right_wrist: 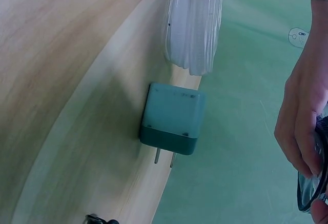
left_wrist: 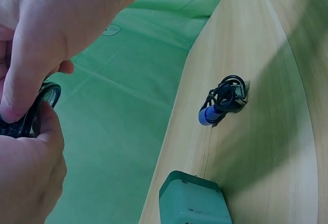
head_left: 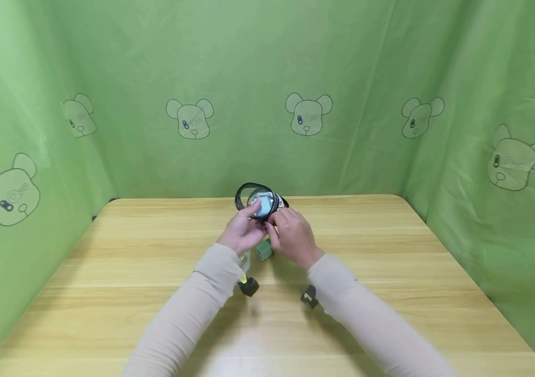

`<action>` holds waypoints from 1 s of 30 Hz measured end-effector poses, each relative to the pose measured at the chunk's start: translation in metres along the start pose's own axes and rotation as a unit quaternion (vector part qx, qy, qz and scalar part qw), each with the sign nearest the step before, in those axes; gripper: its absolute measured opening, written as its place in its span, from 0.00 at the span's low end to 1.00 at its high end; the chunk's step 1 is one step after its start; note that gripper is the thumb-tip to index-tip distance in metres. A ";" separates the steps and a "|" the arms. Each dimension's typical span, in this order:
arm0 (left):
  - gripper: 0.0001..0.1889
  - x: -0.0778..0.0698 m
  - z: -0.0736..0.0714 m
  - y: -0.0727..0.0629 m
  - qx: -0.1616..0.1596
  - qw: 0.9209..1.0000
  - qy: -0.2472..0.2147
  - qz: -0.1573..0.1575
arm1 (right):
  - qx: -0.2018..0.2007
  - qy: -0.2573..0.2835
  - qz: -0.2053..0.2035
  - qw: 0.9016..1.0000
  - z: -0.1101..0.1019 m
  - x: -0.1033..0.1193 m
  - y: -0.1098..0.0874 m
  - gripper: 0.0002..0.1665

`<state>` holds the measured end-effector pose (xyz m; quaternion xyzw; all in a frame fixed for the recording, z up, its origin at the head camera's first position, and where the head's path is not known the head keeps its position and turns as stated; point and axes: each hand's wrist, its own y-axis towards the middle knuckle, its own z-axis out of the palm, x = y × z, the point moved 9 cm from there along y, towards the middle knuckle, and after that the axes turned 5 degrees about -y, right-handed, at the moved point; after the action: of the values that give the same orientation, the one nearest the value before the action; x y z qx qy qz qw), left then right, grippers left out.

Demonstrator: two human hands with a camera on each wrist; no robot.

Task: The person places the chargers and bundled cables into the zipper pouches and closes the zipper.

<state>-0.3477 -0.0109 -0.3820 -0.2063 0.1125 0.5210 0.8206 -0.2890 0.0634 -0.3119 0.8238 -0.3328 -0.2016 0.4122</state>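
Above the table, my left hand [head_left: 243,231] holds a looped black cable [head_left: 239,197], its thumb lying over a light-blue piece [head_left: 263,206] inside the loops. My right hand [head_left: 294,235] meets it from the other side, fingers curled and pinching the lower right of the loops. In the left wrist view both hands grip the black loops, partly cut off at the edge. Below the hands is a green plug charger [head_left: 264,250], its two prongs showing in the right wrist view.
A coiled black cable with a blue connector [left_wrist: 210,115] lies on the wooden table [head_left: 390,251]. Beside the charger is a clear plastic item [right_wrist: 192,29]. Green curtains [head_left: 258,63] with bear drawings surround the table's back and sides.
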 end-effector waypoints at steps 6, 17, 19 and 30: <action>0.30 -0.001 0.003 -0.004 0.019 1.000 0.024 0.001 | -0.006 0.014 -0.011 1.000 -0.001 0.003 0.000 0.07; 0.28 -0.007 0.003 0.001 0.009 0.998 0.042 0.038 | -0.002 0.035 -0.019 0.999 -0.003 0.002 0.001 0.09; 0.28 -0.009 0.004 0.001 0.009 0.997 0.054 0.046 | -0.003 0.037 -0.018 0.999 -0.003 0.001 0.001 0.09; 0.28 -0.011 0.004 0.002 0.010 0.995 0.083 0.058 | -0.007 0.031 -0.015 0.999 -0.005 -0.003 -0.001 0.09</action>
<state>-0.3546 -0.0174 -0.3743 -0.2339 0.1970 0.5478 0.7788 -0.2882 0.0686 -0.3097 0.8319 -0.3056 -0.1843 0.4250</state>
